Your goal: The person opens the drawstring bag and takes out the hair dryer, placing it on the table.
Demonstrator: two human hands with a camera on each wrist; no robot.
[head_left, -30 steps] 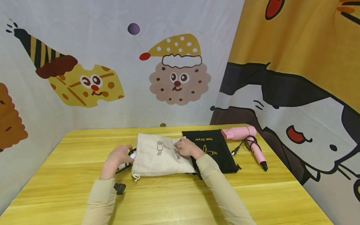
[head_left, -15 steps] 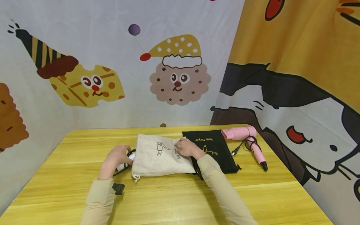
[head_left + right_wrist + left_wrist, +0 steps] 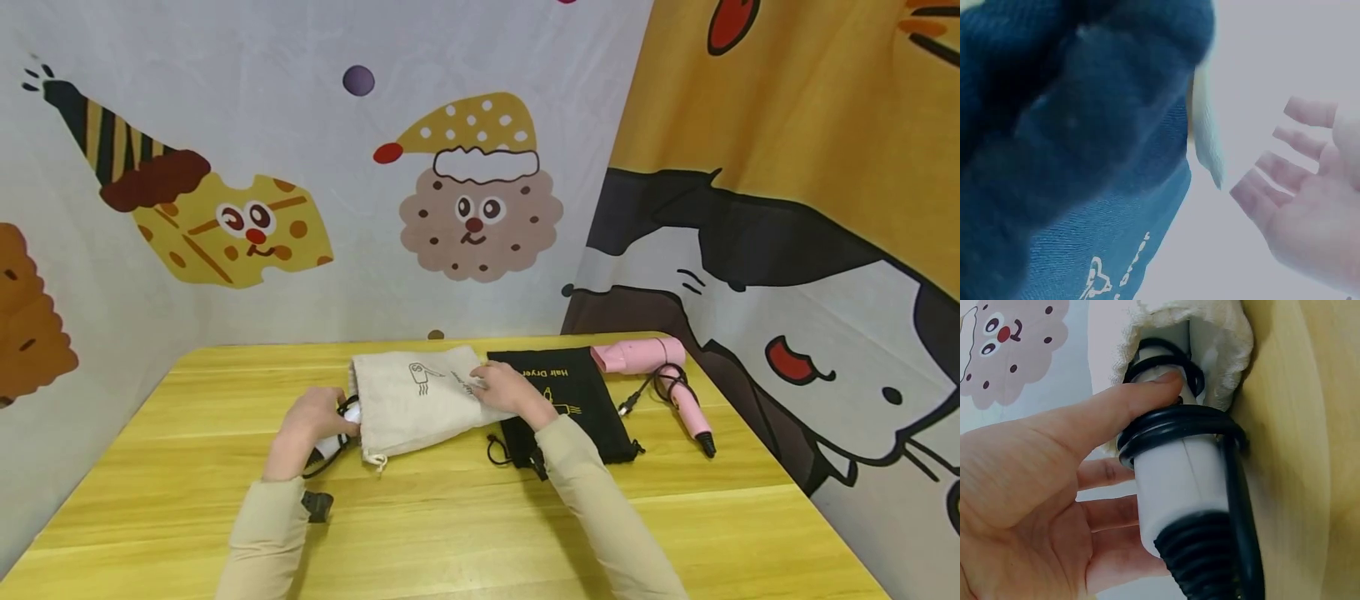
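A white hair dryer handle [image 3: 1175,478] with black cord [image 3: 1175,431] wound round it sticks out of the mouth of a beige drawstring bag [image 3: 408,417]. My left hand [image 3: 315,417] grips it just outside that opening, thumb on top and fingers behind. The rest of the dryer is hidden in the cloth. Over the bag's right end lies my right hand [image 3: 506,387], fingers at the printed lettering. In the right wrist view the fingers [image 3: 1260,194] look nearly straight and spread, though glare washes out what they touch.
Partly under my right forearm lies a black drawstring bag [image 3: 585,425] with yellow "Hair Dryer" print. Beyond it, near the right edge of the wooden table [image 3: 420,542], rests a pink hair dryer [image 3: 641,356] with its cord wound up. A patterned curtain [image 3: 375,308] hangs behind.
The beige bag's right end has swung away toward the back and its left end has tilted, showing more of the black bag. My right hand moved slightly right; the left hand stays near the opening.
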